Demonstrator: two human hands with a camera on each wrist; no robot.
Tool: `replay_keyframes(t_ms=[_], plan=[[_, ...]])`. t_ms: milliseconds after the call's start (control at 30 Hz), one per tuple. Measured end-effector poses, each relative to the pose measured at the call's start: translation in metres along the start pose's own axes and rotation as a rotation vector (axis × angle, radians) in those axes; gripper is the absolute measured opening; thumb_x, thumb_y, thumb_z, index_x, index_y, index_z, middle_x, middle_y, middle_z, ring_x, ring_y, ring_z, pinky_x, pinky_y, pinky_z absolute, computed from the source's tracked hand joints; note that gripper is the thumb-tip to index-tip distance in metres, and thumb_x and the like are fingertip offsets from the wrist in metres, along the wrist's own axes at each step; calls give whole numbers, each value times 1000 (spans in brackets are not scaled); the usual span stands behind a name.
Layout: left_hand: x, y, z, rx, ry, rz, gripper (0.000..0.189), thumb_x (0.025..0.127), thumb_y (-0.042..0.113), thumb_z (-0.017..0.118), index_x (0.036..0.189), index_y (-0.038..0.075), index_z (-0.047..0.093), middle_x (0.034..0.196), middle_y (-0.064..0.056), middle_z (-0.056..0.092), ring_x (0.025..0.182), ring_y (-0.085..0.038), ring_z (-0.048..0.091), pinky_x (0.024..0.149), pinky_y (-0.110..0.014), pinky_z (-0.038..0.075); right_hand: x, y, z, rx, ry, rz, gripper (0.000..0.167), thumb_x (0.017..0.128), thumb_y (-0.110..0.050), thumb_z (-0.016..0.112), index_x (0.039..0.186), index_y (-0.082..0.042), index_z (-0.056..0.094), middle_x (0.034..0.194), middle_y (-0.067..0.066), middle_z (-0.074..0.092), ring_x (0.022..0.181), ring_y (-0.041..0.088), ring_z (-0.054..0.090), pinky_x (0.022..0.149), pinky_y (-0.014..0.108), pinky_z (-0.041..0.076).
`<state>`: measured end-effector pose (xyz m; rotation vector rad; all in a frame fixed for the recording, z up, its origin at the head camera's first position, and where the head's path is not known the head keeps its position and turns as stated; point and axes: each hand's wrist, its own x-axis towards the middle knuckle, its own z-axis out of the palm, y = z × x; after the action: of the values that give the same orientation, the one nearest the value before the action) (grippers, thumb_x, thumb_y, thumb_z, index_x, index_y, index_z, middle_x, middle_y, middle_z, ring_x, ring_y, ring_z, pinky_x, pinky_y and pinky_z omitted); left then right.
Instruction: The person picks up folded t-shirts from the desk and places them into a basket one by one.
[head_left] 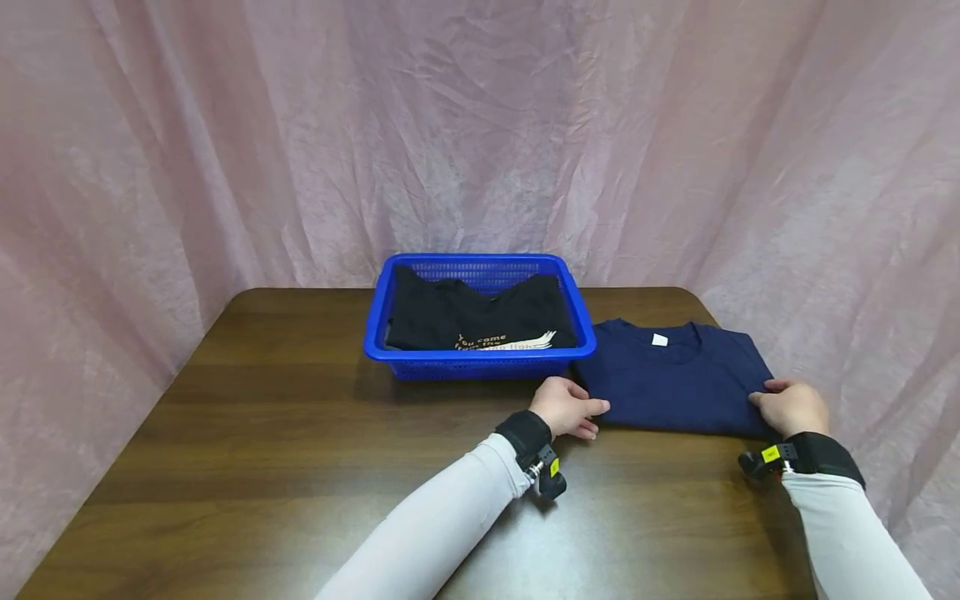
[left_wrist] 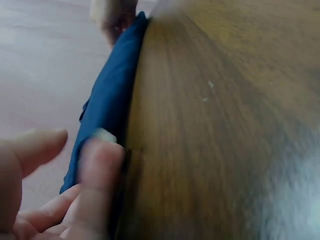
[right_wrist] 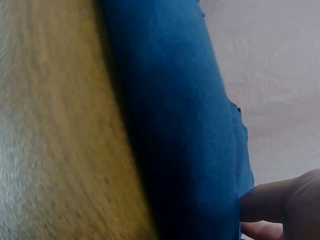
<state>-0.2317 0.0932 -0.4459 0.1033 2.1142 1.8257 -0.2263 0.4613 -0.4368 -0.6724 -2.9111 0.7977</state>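
A folded navy T-shirt (head_left: 675, 383), its white neck label facing up, lies on the table to the right of a blue basket (head_left: 480, 357). My left hand (head_left: 567, 407) is at the shirt's near left corner, fingers and thumb spread apart. In the left wrist view the thumb (left_wrist: 101, 162) is blurred beside the navy edge. On the opposite side my right hand (head_left: 797, 409) pinches the shirt's right edge. The right wrist view shows a fingertip against the cloth (right_wrist: 185, 110); the rest of that grip is hidden.
Inside the basket lies a folded black T-shirt (head_left: 480, 312) with printed lettering. The brown wooden table (head_left: 262, 450) reaches back to a pink curtain (head_left: 480, 150). The navy shirt lies close to the table's right edge.
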Motion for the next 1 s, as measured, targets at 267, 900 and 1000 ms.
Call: replay_keyframes(t_ms=[267, 900, 1000], plan=[[3, 0, 6, 111, 35, -45, 11, 95, 1, 83, 96, 1, 71, 77, -17, 80, 48, -8, 65, 43, -14, 48, -6, 3, -1, -13, -26, -9, 55, 106, -23, 61, 146, 14, 54, 155, 48, 41, 139, 67, 44, 114, 70, 44], [-20, -8, -1, 175, -54, -53, 23, 93, 0, 84, 78, 7, 67, 67, -13, 77, 42, -5, 57, 41, -15, 36, -33, 15, -2, -55, -70, -50, 56, 108, -25, 60, 145, 17, 50, 151, 50, 41, 135, 69, 43, 109, 75, 42], [-26, -10, -3, 177, -67, -56, 25, 93, 0, 84, 78, 8, 65, 64, -11, 74, 42, -5, 57, 40, -15, 35, -37, 18, -1, -71, -64, -61, 55, 107, -23, 61, 143, 18, 51, 150, 50, 42, 133, 69, 44, 109, 75, 42]])
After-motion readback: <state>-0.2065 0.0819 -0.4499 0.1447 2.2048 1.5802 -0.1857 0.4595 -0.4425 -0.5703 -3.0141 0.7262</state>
